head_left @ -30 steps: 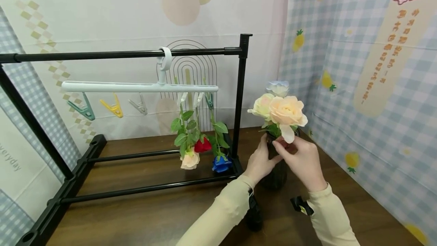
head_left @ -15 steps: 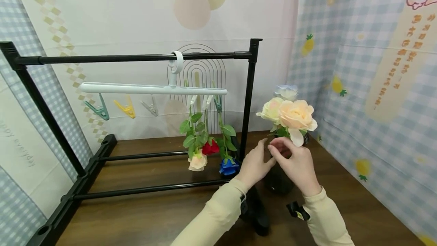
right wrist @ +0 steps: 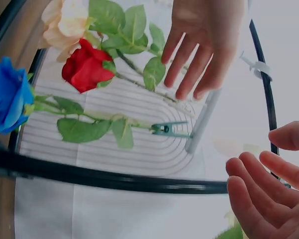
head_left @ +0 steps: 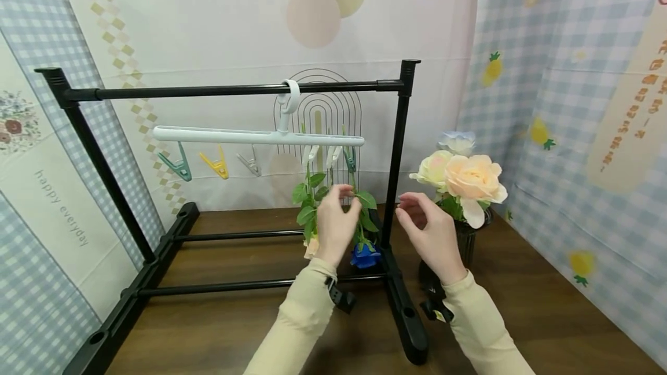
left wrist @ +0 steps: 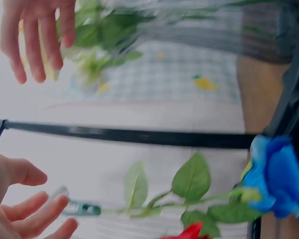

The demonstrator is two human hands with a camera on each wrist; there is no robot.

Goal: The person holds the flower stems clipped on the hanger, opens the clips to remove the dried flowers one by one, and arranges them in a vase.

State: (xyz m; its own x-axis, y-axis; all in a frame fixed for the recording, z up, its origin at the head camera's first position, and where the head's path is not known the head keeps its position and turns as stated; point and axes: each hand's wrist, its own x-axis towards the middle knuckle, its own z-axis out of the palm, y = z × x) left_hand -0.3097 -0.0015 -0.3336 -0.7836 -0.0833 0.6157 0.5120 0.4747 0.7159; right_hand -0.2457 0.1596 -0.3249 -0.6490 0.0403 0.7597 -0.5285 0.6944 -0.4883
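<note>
- White cloth hangs behind a brown wooden worktop, and blue checked cloth with pineapples borders its right edge.
- On the worktop stands a black rack, a pale hanger hooked over its top bar.
- Three roses hang head down from clips at the hanger's right end: a peach rose, a red rose and a blue rose, the last on a teal clip.
- A person's left hand is among these stems in the head view, fingers loosely bent; its grip is released. Whether it touches a leaf, I cannot tell.
- The right hand is between the rack's right post and a dark vase, fingers gently curved, grip likewise holding nothing.
- Near the worktop's back right corner, the vase holds upright peach, pale yellow and pale blue blooms.
</note>
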